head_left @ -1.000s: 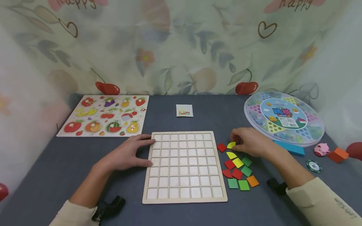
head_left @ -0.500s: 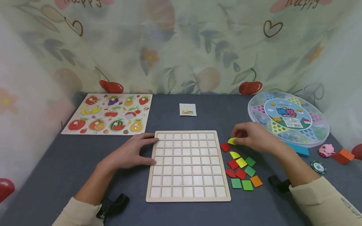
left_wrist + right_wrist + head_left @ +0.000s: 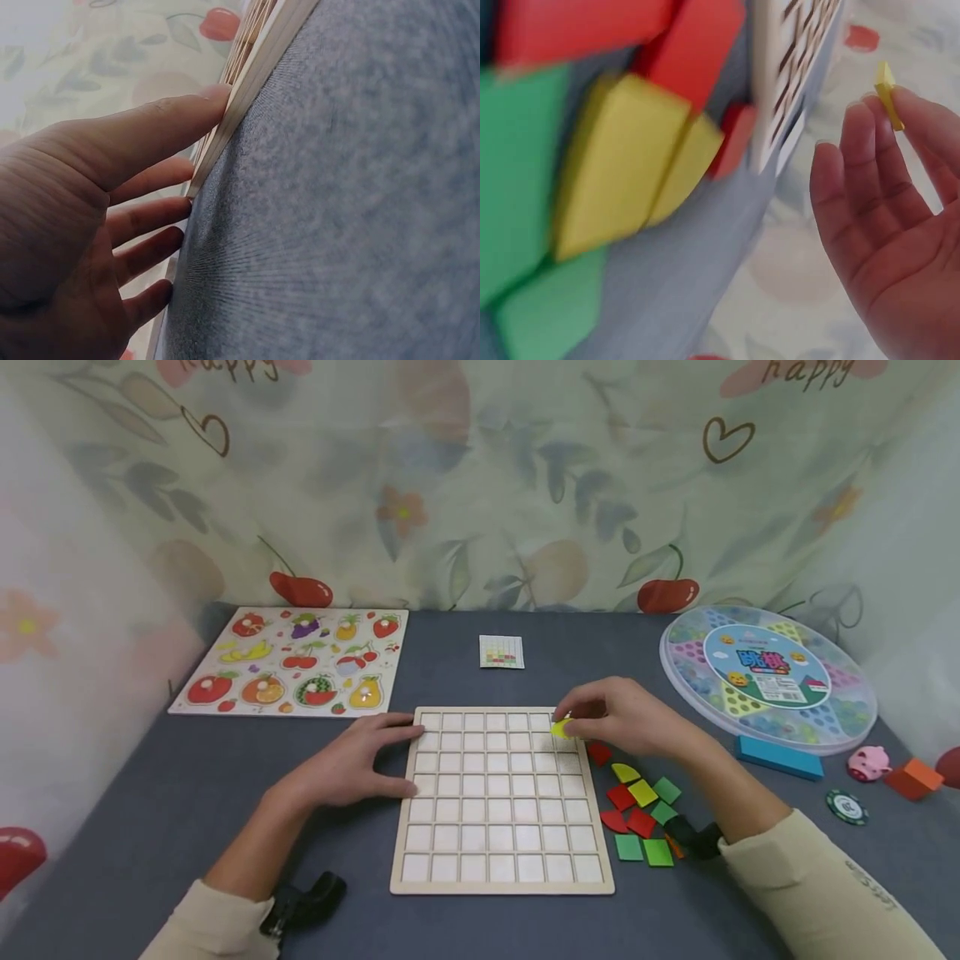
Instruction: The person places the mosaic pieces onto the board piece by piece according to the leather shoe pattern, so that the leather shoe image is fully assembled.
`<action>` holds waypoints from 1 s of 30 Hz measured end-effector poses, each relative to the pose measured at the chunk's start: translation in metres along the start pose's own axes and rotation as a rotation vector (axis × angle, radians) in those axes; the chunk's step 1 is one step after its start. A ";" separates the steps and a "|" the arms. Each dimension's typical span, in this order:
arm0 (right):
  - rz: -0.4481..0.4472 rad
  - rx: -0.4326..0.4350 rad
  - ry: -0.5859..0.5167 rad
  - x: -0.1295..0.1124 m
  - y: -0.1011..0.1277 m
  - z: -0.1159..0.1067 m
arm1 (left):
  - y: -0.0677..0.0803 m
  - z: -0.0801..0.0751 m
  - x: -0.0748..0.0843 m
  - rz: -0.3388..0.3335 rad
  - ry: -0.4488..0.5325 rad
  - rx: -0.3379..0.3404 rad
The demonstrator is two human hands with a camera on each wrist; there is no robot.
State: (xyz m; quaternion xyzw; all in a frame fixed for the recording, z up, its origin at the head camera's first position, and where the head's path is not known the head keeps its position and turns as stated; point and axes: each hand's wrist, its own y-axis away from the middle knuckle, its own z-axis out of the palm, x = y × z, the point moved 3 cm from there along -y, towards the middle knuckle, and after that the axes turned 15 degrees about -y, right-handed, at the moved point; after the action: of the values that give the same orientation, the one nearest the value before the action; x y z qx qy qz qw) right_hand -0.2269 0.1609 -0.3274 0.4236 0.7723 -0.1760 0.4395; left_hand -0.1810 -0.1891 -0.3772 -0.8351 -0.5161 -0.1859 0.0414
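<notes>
A pale wooden grid board (image 3: 397,868) with square cells lies mid-table. My left hand (image 3: 348,760) rests at its left edge, thumb and fingertips touching the frame; the left wrist view shows the thumb (image 3: 165,127) against the board's side. My right hand (image 3: 626,718) pinches a yellow quarter-round tile (image 3: 562,727) between thumb and fingers over the board's far right corner. In the right wrist view the yellow tile (image 3: 887,96) stands edge-on, held clear of the board. Right of the board lie loose tiles: a yellow quarter-round (image 3: 625,772), a yellow square (image 3: 642,792), several red and green ones.
A fruit puzzle board (image 3: 285,668) lies back left, a small pattern card (image 3: 501,652) behind the grid. At right are a round Chinese checkers box (image 3: 768,677), a blue block (image 3: 780,758), a pink pig (image 3: 868,763), an orange block (image 3: 914,779) and a poker chip (image 3: 847,807).
My right hand has picked up the yellow quarter-round tile from the table and carried it left over the board's far right corner. The left hand keeps its place on the board.
</notes>
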 end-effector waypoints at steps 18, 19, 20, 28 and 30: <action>-0.041 -0.333 -0.103 -0.060 -0.066 0.073 | -0.001 -0.001 -0.001 -0.002 -0.011 -0.007; -0.033 -0.349 -0.100 -0.061 -0.069 0.077 | -0.001 0.000 -0.001 0.000 -0.010 -0.007; -0.023 -0.363 -0.092 -0.062 -0.071 0.082 | -0.002 0.000 -0.001 0.001 -0.010 -0.007; -0.014 -0.404 0.025 -0.067 -0.083 0.109 | -0.001 0.000 -0.003 0.009 -0.009 0.009; -0.013 -0.410 0.040 -0.068 -0.084 0.112 | 0.000 0.000 -0.003 0.010 -0.011 0.013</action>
State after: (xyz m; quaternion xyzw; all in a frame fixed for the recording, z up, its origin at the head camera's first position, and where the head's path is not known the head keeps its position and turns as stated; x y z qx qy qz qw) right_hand -0.2178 0.0063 -0.3417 0.3238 0.8032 -0.0096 0.4999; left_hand -0.1824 -0.1912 -0.3782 -0.8385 -0.5132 -0.1777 0.0448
